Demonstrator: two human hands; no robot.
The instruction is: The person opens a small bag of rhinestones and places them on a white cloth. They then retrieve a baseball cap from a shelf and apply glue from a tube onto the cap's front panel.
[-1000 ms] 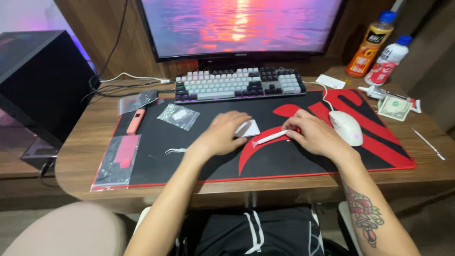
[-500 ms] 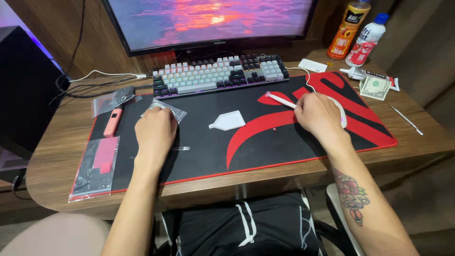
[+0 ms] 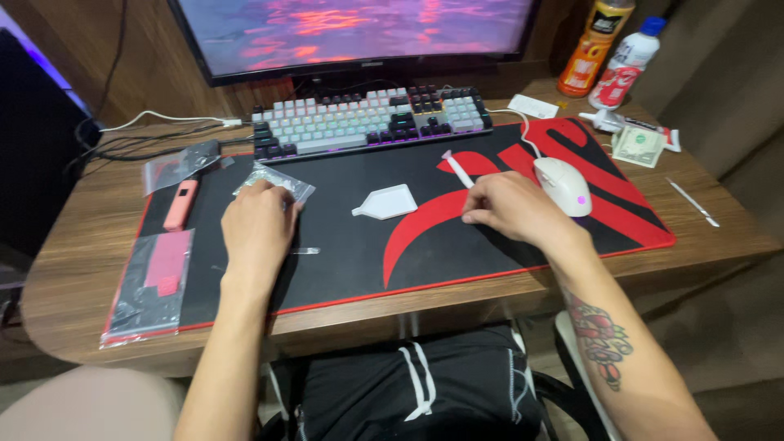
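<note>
My left hand (image 3: 257,224) lies on the black and red desk mat (image 3: 359,261), its fingertips closed on a small clear plastic bag (image 3: 282,181). My right hand (image 3: 510,208) rests on the mat's red pattern and pinches a thin white stick (image 3: 456,166) that points away from me. A white mouse (image 3: 563,184) sits just right of that hand. Between the hands lies a small flat white spatula-shaped piece (image 3: 385,202). A tiny clear piece (image 3: 306,251) lies beside my left wrist.
A keyboard (image 3: 367,121) and monitor (image 3: 359,33) stand behind the mat. At left are a pink stick-shaped gadget (image 3: 180,204) and two more plastic bags (image 3: 151,282) (image 3: 180,163). At right are two bottles (image 3: 608,49), a banknote (image 3: 639,145) and a metal tool (image 3: 692,202).
My left hand has left the white piece in the middle and moved left onto the clear bag. My right hand has lifted the white stick off the mat and holds it near the mouse.
</note>
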